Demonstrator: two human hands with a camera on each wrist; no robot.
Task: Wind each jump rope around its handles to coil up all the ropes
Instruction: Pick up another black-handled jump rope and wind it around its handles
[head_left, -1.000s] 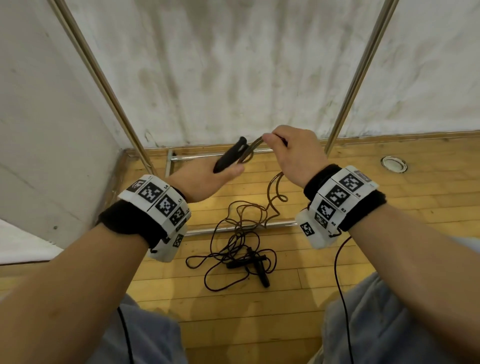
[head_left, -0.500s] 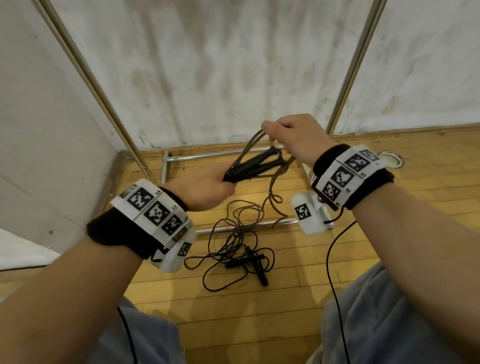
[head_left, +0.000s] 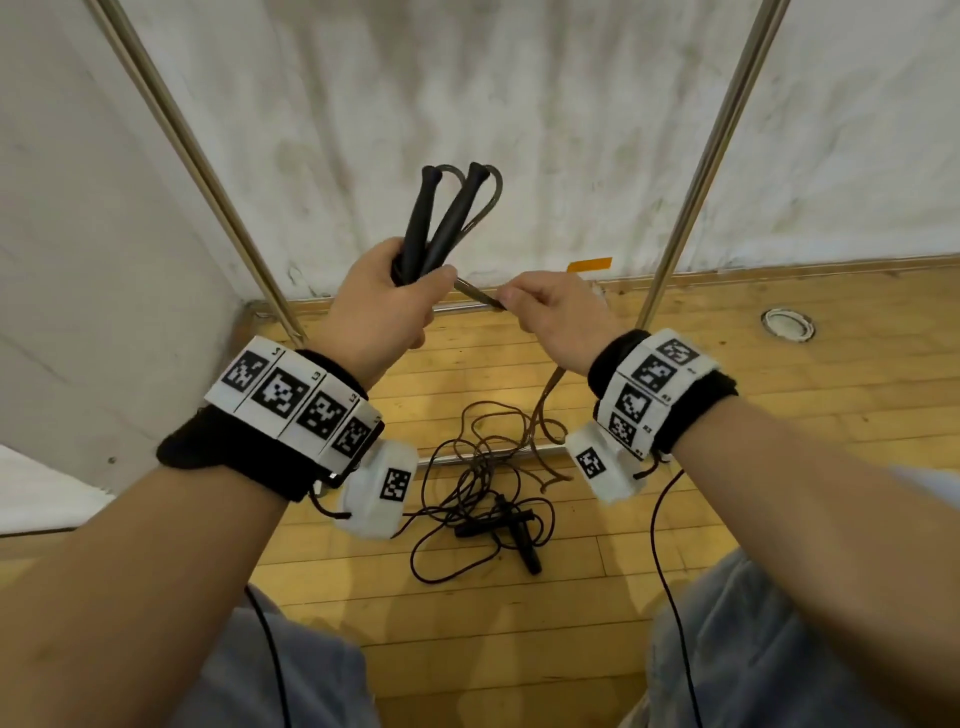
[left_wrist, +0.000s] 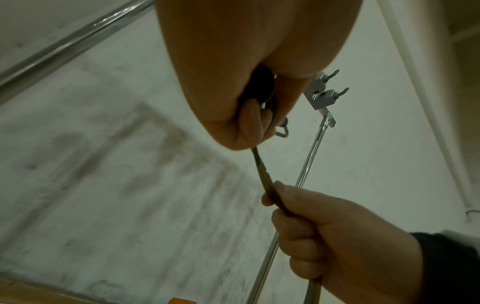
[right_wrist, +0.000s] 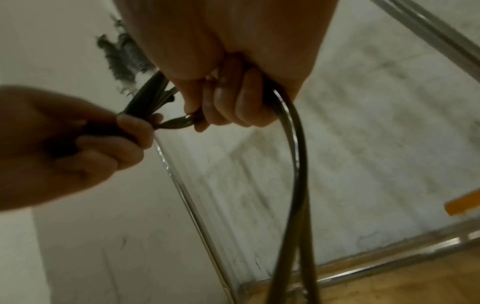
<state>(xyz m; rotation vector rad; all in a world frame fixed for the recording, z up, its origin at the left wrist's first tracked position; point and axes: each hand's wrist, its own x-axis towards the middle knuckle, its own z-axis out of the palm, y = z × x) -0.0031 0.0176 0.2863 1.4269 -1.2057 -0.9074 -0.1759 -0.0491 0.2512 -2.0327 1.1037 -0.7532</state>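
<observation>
My left hand (head_left: 387, 306) grips the two black handles (head_left: 441, 223) of a jump rope, held upright and splayed in a V in front of the wall. The brown rope (head_left: 480, 301) runs doubled from the handles' base across to my right hand (head_left: 545, 312), which pinches it; its slack (head_left: 543, 410) then hangs down to the floor. In the left wrist view the rope (left_wrist: 265, 179) stretches from my fist to the right hand (left_wrist: 324, 230). The right wrist view shows the doubled rope (right_wrist: 296, 185) trailing under my fingers (right_wrist: 228, 107). A second jump rope (head_left: 498, 525) lies tangled on the wood floor, black handles crossed.
Two slanted metal poles (head_left: 696, 171) of a rack rise against the white wall, with a horizontal floor bar (head_left: 467, 457) under the hands. A round metal floor socket (head_left: 787, 325) sits at the right. Orange tape (head_left: 589, 265) marks the wall base. My knees fill the bottom.
My left hand has turned the handles from lying sideways to pointing up. My right hand has dropped from above the handles to beside them, pulling the rope taut to the right.
</observation>
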